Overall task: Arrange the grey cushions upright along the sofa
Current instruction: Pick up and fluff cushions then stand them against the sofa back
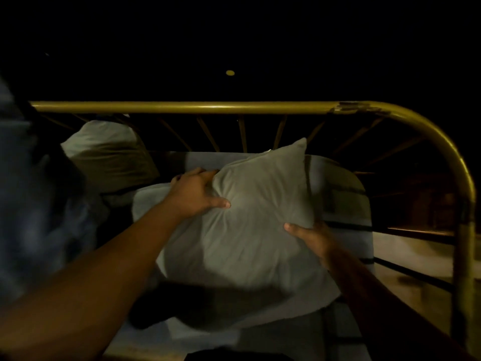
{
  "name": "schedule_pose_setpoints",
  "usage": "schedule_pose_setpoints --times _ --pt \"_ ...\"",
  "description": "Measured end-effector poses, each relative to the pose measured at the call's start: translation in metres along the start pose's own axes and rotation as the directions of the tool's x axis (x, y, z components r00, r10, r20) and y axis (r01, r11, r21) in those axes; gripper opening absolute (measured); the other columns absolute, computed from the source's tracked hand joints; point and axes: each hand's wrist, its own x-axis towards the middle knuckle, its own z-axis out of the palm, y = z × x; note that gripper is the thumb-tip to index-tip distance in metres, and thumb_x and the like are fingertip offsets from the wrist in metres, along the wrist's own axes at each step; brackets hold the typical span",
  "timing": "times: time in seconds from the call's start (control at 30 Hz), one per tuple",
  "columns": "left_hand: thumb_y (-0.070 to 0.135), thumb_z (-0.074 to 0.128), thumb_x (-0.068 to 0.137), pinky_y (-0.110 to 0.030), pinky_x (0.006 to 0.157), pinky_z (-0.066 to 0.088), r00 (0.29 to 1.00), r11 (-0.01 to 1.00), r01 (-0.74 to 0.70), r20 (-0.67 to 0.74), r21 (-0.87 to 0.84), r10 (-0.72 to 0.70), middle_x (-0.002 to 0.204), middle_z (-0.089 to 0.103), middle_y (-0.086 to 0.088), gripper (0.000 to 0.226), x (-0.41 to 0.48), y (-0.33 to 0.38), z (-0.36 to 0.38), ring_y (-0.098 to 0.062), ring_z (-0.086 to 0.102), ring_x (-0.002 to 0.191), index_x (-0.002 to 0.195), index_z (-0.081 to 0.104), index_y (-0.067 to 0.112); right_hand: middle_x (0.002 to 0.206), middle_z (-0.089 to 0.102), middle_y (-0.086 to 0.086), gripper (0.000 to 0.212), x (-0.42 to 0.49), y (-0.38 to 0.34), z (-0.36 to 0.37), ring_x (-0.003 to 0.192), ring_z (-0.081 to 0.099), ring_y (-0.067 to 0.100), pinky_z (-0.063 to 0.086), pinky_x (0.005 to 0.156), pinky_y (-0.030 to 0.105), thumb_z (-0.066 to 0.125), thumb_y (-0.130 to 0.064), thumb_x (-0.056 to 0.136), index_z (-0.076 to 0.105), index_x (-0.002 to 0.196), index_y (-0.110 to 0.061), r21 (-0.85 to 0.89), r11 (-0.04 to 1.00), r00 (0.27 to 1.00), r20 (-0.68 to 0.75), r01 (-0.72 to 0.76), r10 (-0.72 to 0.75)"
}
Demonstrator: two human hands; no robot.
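Observation:
A large grey cushion (255,217) is tilted over the sofa seat (346,194) in the middle of the view, one corner pointing up toward the back rail. My left hand (197,191) grips its upper left edge. My right hand (312,238) holds its lower right side, fingers tucked behind. A second grey cushion (106,149) leans upright against the back rail at the left. The scene is dim.
A yellow metal rail (208,107) with slanted bars runs along the sofa's back and bends down at the right end (460,183). Blurred blue fabric (31,204) fills the left edge. Floor (416,259) shows beyond the right end.

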Motion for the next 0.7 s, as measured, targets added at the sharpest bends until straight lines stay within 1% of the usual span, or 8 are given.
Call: schedule_pose_setpoints --times 0.07,0.13,0.27,0.37,0.47,0.57,0.63,0.7 --pt "0.07 0.053 0.057 -0.053 0.11 0.029 0.996 0.998 -0.045 -0.075 -0.034 0.042 0.145 0.045 -0.009 0.095 0.0 0.011 0.013 -0.032 0.039 0.134 0.141 0.04 0.03 0.125 0.062 0.013 0.058 -0.01 -0.001 -0.015 0.112 0.059 0.032 0.046 0.091 0.026 0.077 -0.034 0.077 0.058 0.127 -0.011 -0.082 0.995 0.992 -0.114 0.053 -0.063" --pt "0.062 0.046 0.066 -0.052 0.111 0.028 0.987 0.995 -0.066 -0.15 -0.07 0.055 0.146 0.043 -0.01 0.084 -0.008 0.021 0.03 -0.034 0.037 0.135 0.142 0.04 0.026 0.1 0.065 0.014 0.038 -0.019 0.002 -0.025 0.095 0.063 0.032 0.043 0.069 0.008 0.068 -0.022 0.086 0.062 0.116 0.0 -0.076 0.989 0.977 -0.166 0.126 -0.137" --pt "0.053 0.036 0.082 -0.051 0.116 0.015 0.949 0.994 -0.025 -0.314 -0.109 -0.01 0.156 0.027 -0.01 0.068 -0.045 0.03 0.058 -0.033 0.021 0.144 0.145 0.033 0.027 0.093 0.064 0.013 0.027 -0.042 0.012 -0.031 0.088 0.06 0.026 0.041 0.072 0.027 0.065 -0.025 0.088 0.066 0.102 -0.001 -0.101 0.975 0.946 -0.241 0.2 -0.219" --pt "0.057 0.038 0.084 -0.052 0.116 0.01 0.926 0.977 0.089 -0.345 -0.193 -0.153 0.159 0.017 -0.008 0.068 -0.066 0.021 0.072 -0.036 0.012 0.145 0.145 0.03 0.03 0.088 0.062 0.011 0.025 -0.058 0.021 -0.04 0.08 0.056 0.023 0.04 0.071 0.029 0.062 -0.026 0.091 0.064 0.098 -0.003 -0.094 0.976 0.92 -0.328 0.197 -0.217" --pt "0.054 0.048 0.089 -0.055 0.117 0.013 0.91 0.894 0.289 -0.191 -0.343 -0.367 0.161 0.011 -0.008 0.068 -0.083 0.002 0.103 -0.039 0.011 0.145 0.148 0.021 0.032 0.087 0.063 0.012 0.021 -0.069 0.046 -0.064 0.09 0.061 0.033 0.047 0.077 0.04 0.054 -0.028 0.095 0.061 0.089 -0.009 -0.067 0.989 0.888 -0.435 0.133 -0.149" --pt "0.053 0.05 0.089 -0.052 0.116 0.021 0.85 0.625 0.483 0.157 -0.614 -0.503 0.158 0.021 -0.015 0.076 -0.094 0.0 0.136 -0.04 0.024 0.142 0.15 0.015 0.026 0.1 0.062 0.016 0.023 -0.071 0.068 -0.076 0.102 0.06 0.04 0.048 0.089 0.047 0.051 -0.024 0.096 0.06 0.108 -0.007 -0.09 0.994 0.923 -0.376 0.057 -0.087" --pt "0.057 0.053 0.085 -0.052 0.115 0.024 0.823 0.539 0.517 0.212 -0.664 -0.527 0.156 0.024 -0.015 0.082 -0.097 0.005 0.151 -0.041 0.027 0.14 0.15 0.015 0.024 0.118 0.058 0.02 0.04 -0.067 0.072 -0.073 0.109 0.058 0.04 0.049 0.094 0.05 0.056 -0.028 0.094 0.049 0.129 -0.01 -0.062 0.998 0.949 -0.313 0.028 -0.046" --pt "0.064 0.055 0.08 -0.055 0.114 0.025 0.813 0.523 0.509 0.182 -0.684 -0.553 0.155 0.025 -0.016 0.09 -0.096 0.008 0.157 -0.042 0.028 0.139 0.15 0.015 0.025 0.129 0.054 0.02 0.057 -0.06 0.074 -0.066 0.113 0.056 0.041 0.048 0.096 0.056 0.061 -0.036 0.09 0.039 0.138 -0.016 -0.052 0.998 0.953 -0.301 0.026 -0.041"
